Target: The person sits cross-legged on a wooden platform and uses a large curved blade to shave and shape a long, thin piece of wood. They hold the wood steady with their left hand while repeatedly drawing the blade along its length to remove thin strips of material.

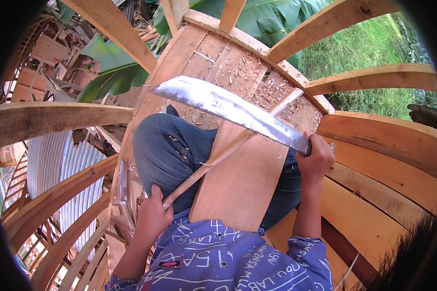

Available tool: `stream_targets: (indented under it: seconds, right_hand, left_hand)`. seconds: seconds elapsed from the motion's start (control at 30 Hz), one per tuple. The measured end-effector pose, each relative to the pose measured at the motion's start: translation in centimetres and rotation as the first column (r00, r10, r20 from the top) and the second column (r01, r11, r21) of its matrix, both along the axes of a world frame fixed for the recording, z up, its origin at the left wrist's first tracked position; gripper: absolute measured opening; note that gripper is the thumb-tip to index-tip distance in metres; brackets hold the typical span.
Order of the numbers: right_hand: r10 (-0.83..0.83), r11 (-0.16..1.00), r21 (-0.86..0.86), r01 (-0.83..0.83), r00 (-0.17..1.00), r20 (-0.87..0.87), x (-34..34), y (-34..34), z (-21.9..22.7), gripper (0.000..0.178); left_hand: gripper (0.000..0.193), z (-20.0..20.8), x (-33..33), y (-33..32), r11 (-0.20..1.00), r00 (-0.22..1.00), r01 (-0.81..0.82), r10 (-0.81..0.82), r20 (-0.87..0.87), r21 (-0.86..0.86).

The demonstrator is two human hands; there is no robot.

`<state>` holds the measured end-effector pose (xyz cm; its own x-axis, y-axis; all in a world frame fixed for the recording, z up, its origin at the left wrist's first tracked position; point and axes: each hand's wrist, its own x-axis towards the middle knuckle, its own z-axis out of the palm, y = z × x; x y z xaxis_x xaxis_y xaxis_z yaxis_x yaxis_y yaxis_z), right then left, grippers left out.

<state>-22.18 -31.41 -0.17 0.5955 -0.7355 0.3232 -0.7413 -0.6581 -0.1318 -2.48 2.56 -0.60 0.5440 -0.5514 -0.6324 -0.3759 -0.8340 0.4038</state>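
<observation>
Wooden stick [216, 160] slants over lap board [243, 182], crossing left edge, running out past far edge. Left hand [155, 212]: fingers wrapped round stick's near end. Machete [228, 105] crosses above stick near board's far edge; contact unclear. Right hand [316, 155]: fingers clenched on handle end. Risks, likely: blade glancing toward left knee [155, 138]; stick twisting from one-ended grip; board sliding if knee shifts.

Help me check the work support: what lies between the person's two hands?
In the head view, a flat wooden board fills most of the stretch from left hand to right hand, jeans flanking it; the stick crosses farther forward.
</observation>
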Motion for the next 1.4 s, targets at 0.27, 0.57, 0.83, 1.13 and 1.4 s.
stream_targets:
  seconds: [0.27,0.57,0.83,1.13,1.4]
  right_hand:
    - [-0.005,1.0,0.022,0.005,1.0,0.027,-0.4,0.2,-1.0,0.008]
    - [-0.094,0.995,0.034,0.093,0.995,0.027,-1.7,-0.8,-2.5,0.007]
    - [-0.072,0.996,-0.044,0.074,0.997,0.038,-2.1,-2.7,-2.2,0.007]
    - [0.057,0.997,-0.065,-0.051,0.994,0.091,-0.6,-1.4,-2.8,0.007]
    - [-0.02,1.0,0.02,0.016,0.975,0.221,-2.1,-2.4,-5.5,0.008]
  left_hand:
    - [0.034,-0.2,-0.1,-0.7,0.996,0.998,-0.024,0.028,0.052,-0.082]
    - [0.035,0.1,-0.2,-0.8,0.997,0.999,-0.024,0.026,0.033,-0.071]
    - [0.035,0.6,-0.3,-0.8,0.999,0.998,-0.039,0.04,0.051,-0.024]
    - [0.034,0.1,-0.3,-0.5,0.997,0.996,-0.06,0.063,0.058,-0.046]
    - [0.035,0.0,-0.4,-1.0,0.999,0.995,-0.019,0.024,0.092,-0.05]
